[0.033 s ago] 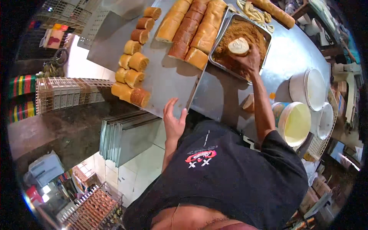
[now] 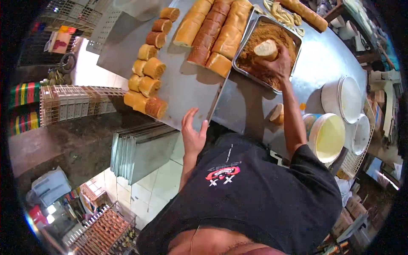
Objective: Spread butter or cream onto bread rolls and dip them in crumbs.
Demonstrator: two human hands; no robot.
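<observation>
My right hand (image 2: 278, 63) grips a bread roll piece (image 2: 266, 50) with a pale cut face. It holds the piece over a metal tray (image 2: 255, 80) of brown crumbs (image 2: 272, 34). My left hand (image 2: 194, 129) hovers at the near edge of the metal sheet (image 2: 187, 95), fingers apart and nothing in them. Beyond it lie long bread loaves (image 2: 208, 36), side by side, with a short piece (image 2: 219, 64) at the near end of one. To the left stand several cut roll pieces (image 2: 148, 86) in a rough line. Another piece (image 2: 277, 114) rests beside my right forearm.
A tub of pale yellow stuff (image 2: 329, 138) and a white lidded bucket (image 2: 346, 100) stand right of my arm. Dough strips (image 2: 282, 15) and another loaf (image 2: 304, 15) lie beyond the tray. Stacked metal sheets (image 2: 140, 148) lean below the table's left side.
The bread piece in my right hand has tilted slightly over the crumbs. My left hand has hardly moved.
</observation>
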